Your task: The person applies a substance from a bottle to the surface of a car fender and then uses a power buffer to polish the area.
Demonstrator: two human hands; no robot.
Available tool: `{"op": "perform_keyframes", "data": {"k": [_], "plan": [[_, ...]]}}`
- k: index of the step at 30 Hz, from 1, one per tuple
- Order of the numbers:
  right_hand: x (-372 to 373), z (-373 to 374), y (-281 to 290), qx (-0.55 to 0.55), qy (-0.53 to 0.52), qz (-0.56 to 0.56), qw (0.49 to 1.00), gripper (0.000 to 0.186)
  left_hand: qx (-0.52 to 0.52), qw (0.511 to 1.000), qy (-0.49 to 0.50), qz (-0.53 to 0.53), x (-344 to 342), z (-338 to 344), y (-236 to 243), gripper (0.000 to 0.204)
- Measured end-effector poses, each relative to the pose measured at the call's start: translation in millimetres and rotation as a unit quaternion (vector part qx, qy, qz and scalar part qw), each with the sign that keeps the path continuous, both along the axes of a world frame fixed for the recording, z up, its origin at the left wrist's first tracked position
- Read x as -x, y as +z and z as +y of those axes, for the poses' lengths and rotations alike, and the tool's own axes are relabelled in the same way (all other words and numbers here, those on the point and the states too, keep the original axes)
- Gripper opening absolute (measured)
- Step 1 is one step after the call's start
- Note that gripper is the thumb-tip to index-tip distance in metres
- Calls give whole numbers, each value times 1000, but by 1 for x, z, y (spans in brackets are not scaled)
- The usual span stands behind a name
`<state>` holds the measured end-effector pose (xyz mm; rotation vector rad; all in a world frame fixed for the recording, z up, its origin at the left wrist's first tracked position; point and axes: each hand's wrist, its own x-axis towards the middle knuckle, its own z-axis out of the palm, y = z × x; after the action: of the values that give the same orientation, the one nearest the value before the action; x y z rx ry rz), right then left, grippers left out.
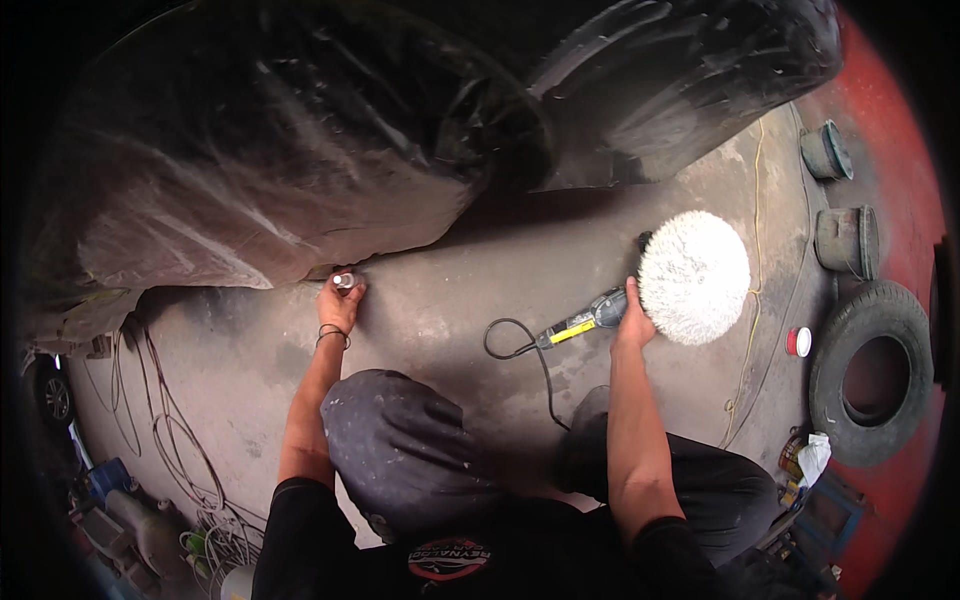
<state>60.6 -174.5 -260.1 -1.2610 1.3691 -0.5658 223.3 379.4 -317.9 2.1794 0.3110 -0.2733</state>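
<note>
My right hand is closed round the head end of a grey and yellow electric polisher. Its round, fluffy white wool pad faces up toward me. A black cord loops from the polisher's tail back toward my knee. In my left hand is a small clear bottle with a white cap, held low by the lower edge of a dark, shiny car body panel. Whitish smears cover that panel. The fingers partly hide the bottle.
A second dark panel juts out at the upper right. Two buckets, a tyre and a red and white tin stand along the right. A yellow cord crosses the concrete floor there. Cables lie coiled at left.
</note>
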Motion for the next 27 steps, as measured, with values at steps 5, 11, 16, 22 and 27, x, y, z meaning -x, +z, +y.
{"op": "perform_keyframes", "data": {"k": [5, 11, 16, 22, 27], "plan": [[6, -51, -55, -42, -77, -36, 996, 64, -24, 999, -36, 32, 28, -13, 54, 86], [36, 2, 19, -124, -28, -165, 978, 55, 181, 963, -80, 181, 68, -17, 273, 58], [38, 39, 167, -199, 187, -307, 912, 67, 268, 879, -378, 114, 55, -152, 348, 64], [75, 69, 254, 123, 338, -321, 876, 95, 576, 642, -433, 263, 101, -278, 321, 104], [94, 95, 274, 45, 473, -173, 863, 85, 671, 590, -316, 318, 145, -221, 319, 100]]}}
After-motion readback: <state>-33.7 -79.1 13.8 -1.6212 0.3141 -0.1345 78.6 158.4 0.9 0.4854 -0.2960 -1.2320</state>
